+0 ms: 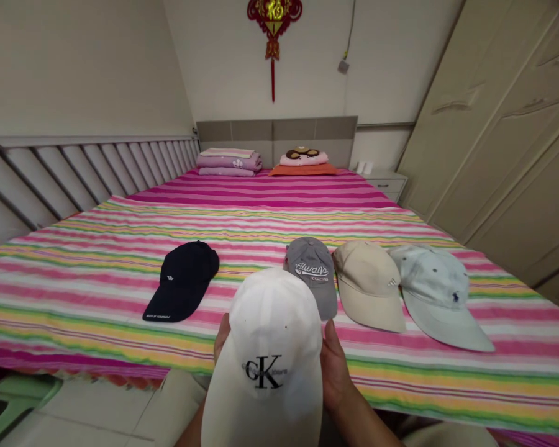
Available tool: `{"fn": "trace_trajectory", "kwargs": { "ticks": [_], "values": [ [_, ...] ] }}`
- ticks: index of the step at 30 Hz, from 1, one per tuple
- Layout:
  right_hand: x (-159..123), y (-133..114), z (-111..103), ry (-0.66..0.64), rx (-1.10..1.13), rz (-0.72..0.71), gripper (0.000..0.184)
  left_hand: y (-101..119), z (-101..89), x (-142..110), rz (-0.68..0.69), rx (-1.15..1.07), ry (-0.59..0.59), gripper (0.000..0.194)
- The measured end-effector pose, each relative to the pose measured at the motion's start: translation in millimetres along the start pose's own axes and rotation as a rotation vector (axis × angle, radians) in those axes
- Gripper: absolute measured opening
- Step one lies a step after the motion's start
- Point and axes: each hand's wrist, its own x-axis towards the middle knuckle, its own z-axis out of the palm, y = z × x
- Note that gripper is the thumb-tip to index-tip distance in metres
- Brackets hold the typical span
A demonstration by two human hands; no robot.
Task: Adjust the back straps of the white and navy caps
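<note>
A white baseball cap with a black "CK" logo is held up close to me, its brim pointing down toward my body. My left hand grips its left side, mostly hidden behind the cap. On the opposite side, my right hand holds the cap with the thumb upright along its edge. Beyond it on the bed lie a dark navy cap to the left, and to the right a grey cap with "Always" lettering, a beige cap and a pale blue cap, side by side.
The striped bedspread covers the bed. Folded purple bedding and a pink pillow stack rest by the headboard. A metal rail runs along the left, a wardrobe stands right, and a green stool sits lower left.
</note>
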Motion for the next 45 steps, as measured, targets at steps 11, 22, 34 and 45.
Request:
{"fn": "trace_trajectory", "kwargs": {
  "ticks": [11, 22, 34, 45],
  "values": [
    [21, -6, -1, -0.022, -0.031, 0.022, 0.071, 22, -16.4, -56, -0.366, -0.103, -0.054, 0.05],
    [44, 5, -2, -0.065, 0.069, 0.032, 0.06, 20, -34.2, -75, -0.133, -0.097, 0.118, 0.071],
    [-11, -3, -85, 0.372, -0.65, -0.333, 0.034, 65, -45.3, 26, 0.055, 0.031, 0.029, 0.051],
    [-16, -5, -92, 0.251, -1.403, -0.44, 0.028, 75, -40.4, 117, 0.058, 0.091, 0.069, 0.039]
  ]
}}
